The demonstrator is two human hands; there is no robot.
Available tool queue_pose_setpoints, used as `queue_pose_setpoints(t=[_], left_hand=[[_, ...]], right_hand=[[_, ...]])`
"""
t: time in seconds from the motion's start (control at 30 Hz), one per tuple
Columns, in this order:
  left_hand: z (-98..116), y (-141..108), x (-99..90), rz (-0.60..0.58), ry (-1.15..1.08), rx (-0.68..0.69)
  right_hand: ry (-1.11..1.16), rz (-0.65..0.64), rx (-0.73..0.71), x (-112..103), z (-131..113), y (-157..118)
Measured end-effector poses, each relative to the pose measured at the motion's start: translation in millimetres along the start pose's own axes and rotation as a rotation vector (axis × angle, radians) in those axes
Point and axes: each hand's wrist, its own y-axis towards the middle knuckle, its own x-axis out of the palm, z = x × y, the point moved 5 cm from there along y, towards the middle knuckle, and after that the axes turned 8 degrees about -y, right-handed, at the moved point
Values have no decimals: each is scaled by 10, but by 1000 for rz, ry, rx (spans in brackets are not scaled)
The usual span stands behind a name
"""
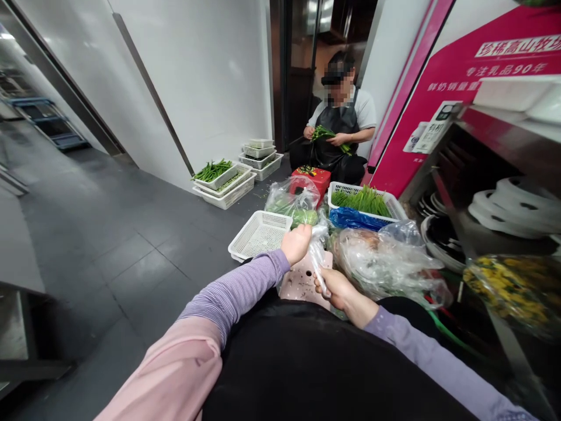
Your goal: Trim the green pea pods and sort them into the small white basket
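Observation:
Stretched between my hands is a twisted length of clear plastic bag (317,257). My left hand (296,243) is closed on its upper end, and my right hand (336,287) grips the lower end. Beneath them stands a pink stool (300,279) with holes and dark specks on its top. Just beyond my left hand lies a clear bag with pale green vegetables (303,217). A white perforated basket (258,233) sits to the left, with nothing seen in it. Close to my right hand is a pile of clear plastic bags (377,260), their contents hard to make out.
Across from me a seated person (339,123) holds green stalks behind a red stool (312,175). A basket of green stalks (363,202) has blue plastic at its front. Stacked white baskets (230,199) stand by the wall. Shelving (504,126) with bowls borders the right.

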Motion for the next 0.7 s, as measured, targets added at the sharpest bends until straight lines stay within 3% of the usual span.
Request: queue_pose_setpoints(t=[0.1, 0.2, 0.27, 0.33, 0.43, 0.57, 0.63, 0.7], left_hand=[[57, -152, 215, -143, 86, 190], [102, -370, 387, -292, 97, 396], [131, -493, 384, -341, 54, 499], [163, -573, 281, -360, -52, 551], [222, -629, -7, -313, -308, 546], [316, -651, -359, -103, -667, 443], [301, -630, -378, 27, -854, 247], [231, -608, -238, 107, -1081, -51]], right_hand=[[-335, -7, -98, 4, -155, -111], [-798, -53, -315, -22, -456, -250], [-986, -48, -479, -68, -674, -319], [-1020, -67, -605, -122, -836, -341], [-837, -186, -588, -183, -866, -277], [-281, -316, -419, -108, -630, -173], [-26, -278, -390, -31, -492, -136], [102, -168, -403, 21, -375, -108]])
